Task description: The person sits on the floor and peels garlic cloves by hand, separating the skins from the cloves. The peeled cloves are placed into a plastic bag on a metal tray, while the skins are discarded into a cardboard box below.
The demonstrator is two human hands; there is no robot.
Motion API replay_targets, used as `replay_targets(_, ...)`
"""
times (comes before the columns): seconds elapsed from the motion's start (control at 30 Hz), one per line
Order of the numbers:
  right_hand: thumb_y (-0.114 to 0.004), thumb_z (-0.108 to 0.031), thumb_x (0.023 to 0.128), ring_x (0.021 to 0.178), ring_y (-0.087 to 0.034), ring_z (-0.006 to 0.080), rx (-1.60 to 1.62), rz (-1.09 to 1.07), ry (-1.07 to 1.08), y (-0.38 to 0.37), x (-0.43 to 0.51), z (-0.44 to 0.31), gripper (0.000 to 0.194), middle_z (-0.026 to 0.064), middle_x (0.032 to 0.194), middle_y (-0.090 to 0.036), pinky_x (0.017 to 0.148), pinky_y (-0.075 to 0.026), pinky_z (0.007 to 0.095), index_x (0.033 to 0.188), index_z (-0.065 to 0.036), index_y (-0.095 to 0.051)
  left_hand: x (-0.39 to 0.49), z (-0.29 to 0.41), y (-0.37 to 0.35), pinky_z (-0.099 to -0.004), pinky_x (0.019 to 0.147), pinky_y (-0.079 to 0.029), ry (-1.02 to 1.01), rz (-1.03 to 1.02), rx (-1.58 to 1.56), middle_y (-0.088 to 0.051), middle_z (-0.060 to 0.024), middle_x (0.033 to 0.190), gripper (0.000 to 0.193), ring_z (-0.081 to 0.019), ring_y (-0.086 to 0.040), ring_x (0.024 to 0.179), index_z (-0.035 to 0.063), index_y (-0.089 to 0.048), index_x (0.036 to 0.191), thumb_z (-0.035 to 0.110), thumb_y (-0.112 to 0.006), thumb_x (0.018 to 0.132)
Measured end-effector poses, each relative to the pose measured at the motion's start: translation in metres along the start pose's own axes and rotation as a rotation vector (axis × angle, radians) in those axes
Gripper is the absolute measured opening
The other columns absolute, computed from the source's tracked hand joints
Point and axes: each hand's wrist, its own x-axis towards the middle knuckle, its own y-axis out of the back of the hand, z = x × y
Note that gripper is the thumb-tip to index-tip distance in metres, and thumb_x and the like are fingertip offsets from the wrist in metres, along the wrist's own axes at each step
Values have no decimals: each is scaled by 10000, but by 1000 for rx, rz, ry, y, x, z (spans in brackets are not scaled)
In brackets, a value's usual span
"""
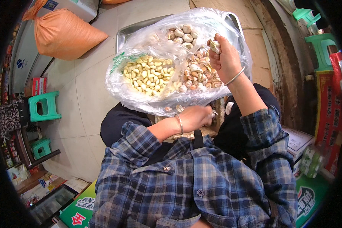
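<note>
On a metal tray (121,35) in front of me lie clear plastic bags (159,104). They hold peeled garlic cloves (149,75) at the left, whole garlic bulbs (185,35) at the back and unpeeled cloves with loose skins (201,72) at the right. My right hand (228,58) is raised over the right part of the tray, its fingers closed on a garlic bulb (215,45). My left hand (198,118) is lower, between my knees near the front edge of the bags. It is blurred, with a pale bit, perhaps garlic skin (214,113), at its fingertips.
A tied orange sack (68,34) stands on the tiled floor at the upper left. Green plastic stools (44,106) are at the left, and more green stools (323,50) at the upper right. Flattened cardboard (256,57) lies right of the tray. Boxes (297,139) are beside me at the right.
</note>
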Motion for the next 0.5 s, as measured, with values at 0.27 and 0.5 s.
replay_targets(0.27, -461, -376, 904, 439, -262, 59, -115, -39, -19, 1, -3, 9, 337, -17, 555, -385, 378, -197, 209, 821, -60, -544, -16, -18, 6, -415, 772, -471, 222, 19, 427, -499, -146, 978, 442, -335, -532, 939, 41, -484, 1072, 176, -711, 718)
replay_targets(0.5, -466, -338, 885, 440, -276, 64, -200, -71, -27, 3, 5, 20, 324, 17, 603, -465, 396, -227, 215, 878, -39, -592, -33, -33, -43, -422, 808, -481, 171, -689, 294, -559, -219, 1021, 265, -374, -584, 919, -17, -545, 962, 150, -624, 771)
